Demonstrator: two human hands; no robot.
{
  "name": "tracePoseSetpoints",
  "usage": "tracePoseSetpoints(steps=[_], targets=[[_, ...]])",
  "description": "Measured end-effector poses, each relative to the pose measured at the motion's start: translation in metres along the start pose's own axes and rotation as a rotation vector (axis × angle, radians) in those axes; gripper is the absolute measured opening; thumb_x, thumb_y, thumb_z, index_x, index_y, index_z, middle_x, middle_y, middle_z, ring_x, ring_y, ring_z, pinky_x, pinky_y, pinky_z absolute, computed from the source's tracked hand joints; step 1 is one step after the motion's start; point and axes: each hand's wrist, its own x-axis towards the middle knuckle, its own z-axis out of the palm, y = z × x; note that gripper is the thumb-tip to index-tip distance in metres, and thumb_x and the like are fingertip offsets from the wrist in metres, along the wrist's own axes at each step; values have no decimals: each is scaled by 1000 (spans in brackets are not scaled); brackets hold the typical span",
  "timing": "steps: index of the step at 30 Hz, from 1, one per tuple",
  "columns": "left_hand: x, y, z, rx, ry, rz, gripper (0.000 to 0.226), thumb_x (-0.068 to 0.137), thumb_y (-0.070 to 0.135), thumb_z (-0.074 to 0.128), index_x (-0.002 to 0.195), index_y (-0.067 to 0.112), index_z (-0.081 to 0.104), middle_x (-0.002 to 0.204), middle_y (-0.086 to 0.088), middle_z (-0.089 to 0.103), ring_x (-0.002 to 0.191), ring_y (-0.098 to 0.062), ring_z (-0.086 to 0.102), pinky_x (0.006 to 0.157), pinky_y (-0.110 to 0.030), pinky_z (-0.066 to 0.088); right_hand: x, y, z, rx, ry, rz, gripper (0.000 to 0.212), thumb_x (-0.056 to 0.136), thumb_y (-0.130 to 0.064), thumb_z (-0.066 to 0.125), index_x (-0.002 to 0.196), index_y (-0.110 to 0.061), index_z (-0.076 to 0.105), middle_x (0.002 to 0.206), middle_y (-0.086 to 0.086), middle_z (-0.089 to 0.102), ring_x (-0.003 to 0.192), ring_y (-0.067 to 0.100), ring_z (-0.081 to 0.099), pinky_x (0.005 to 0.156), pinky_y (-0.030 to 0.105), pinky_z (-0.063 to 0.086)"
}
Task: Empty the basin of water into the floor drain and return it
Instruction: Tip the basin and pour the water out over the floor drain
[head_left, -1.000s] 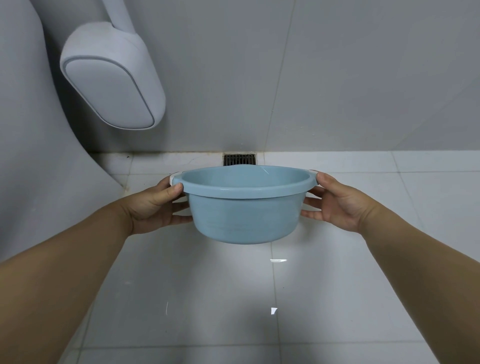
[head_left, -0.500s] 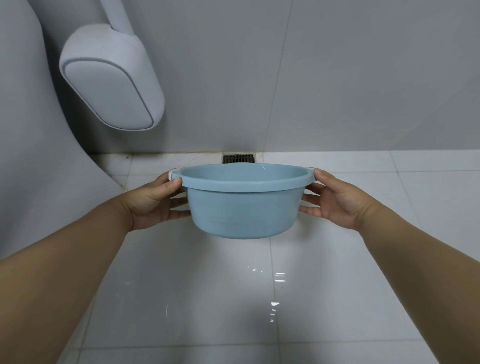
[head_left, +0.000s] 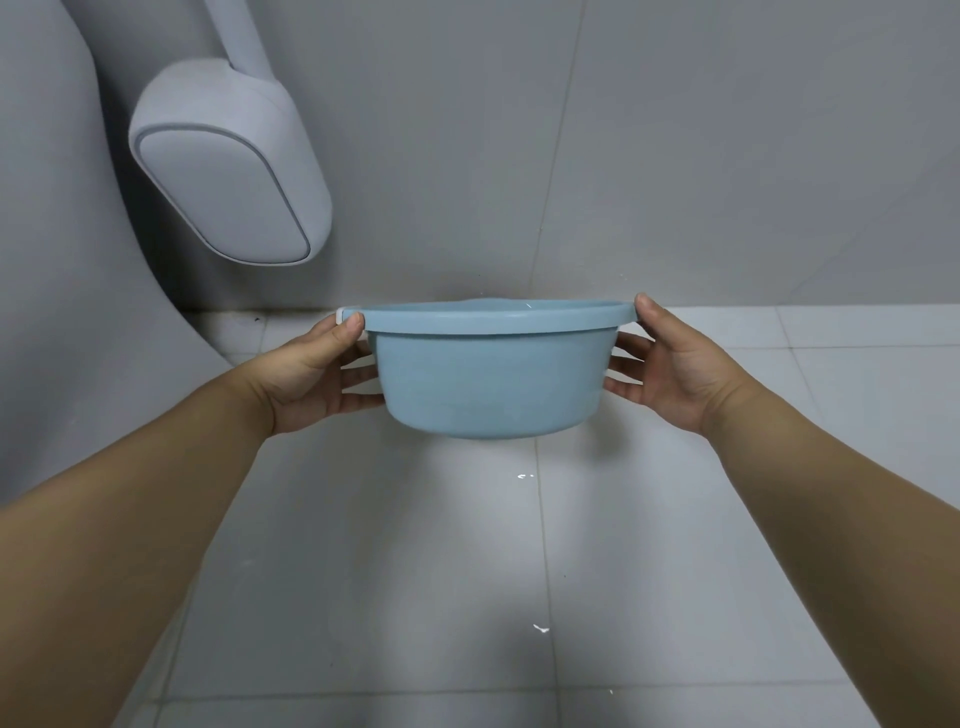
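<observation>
A light blue plastic basin (head_left: 488, 379) hangs in the air above the white tiled floor, held level at the middle of the view. My left hand (head_left: 317, 376) grips its left rim handle, thumb on top and fingers under the rim. My right hand (head_left: 670, 369) grips the right rim the same way. I see the basin almost side-on, so its inside and any water are hidden. The floor drain at the foot of the wall is hidden behind the basin.
A grey wall (head_left: 675, 156) rises just behind the basin. A rounded grey fixture (head_left: 228, 171) hangs on the wall at upper left, and a curved grey surface (head_left: 62, 312) fills the left side. The floor tiles (head_left: 415, 571) look wet and glossy.
The basin has risen and moved toward the wall in both hands, covering the drain grate that showed behind it. Its rim now appears nearly edge-on.
</observation>
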Motion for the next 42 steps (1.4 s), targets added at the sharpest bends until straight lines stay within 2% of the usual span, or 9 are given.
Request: tracePoseSetpoints(steps=[3,7,14,18,31,42], targets=[[-1,3,3,-3,4,2,125,37,64,92,147,26,45,149,-8,50,128,-24,57,84,-43,59,1,-1,0,-8,22,-11,23,89,-48,64,104,-30,67,111,-1,72,107,24,67,102,46,50],[-1,5,6,-4,18,-7,125,35,64,93,145,27,48,145,-6,56,124,-24,60,82,-43,60,4,-1,1,-33,38,-12,41,88,-53,64,119,-27,61,109,-4,71,103,21,67,104,45,48],[-2,6,6,8,36,-13,123,31,66,92,142,30,52,131,-2,64,115,-22,65,82,-43,60,3,-2,4,-41,44,-1,50,87,-55,63,129,-27,60,119,-2,68,108,22,66,104,46,48],[0,6,5,-5,45,-19,122,31,65,92,141,31,52,129,-2,66,111,-20,68,81,-43,60,3,-1,6,-40,62,15,61,86,-56,64,136,-22,57,116,-2,69,108,22,67,103,45,49],[0,0,4,-18,63,-50,115,32,66,92,137,35,56,130,-2,66,113,-22,67,81,-44,60,4,4,4,-52,61,39,62,86,-58,64,136,-22,58,118,-2,69,107,22,68,96,41,53],[2,-1,4,-22,70,-59,111,30,66,92,132,35,60,122,-1,70,109,-21,69,78,-43,60,5,4,5,-74,58,45,61,87,-59,62,135,-22,59,119,-1,69,111,22,67,103,44,49]])
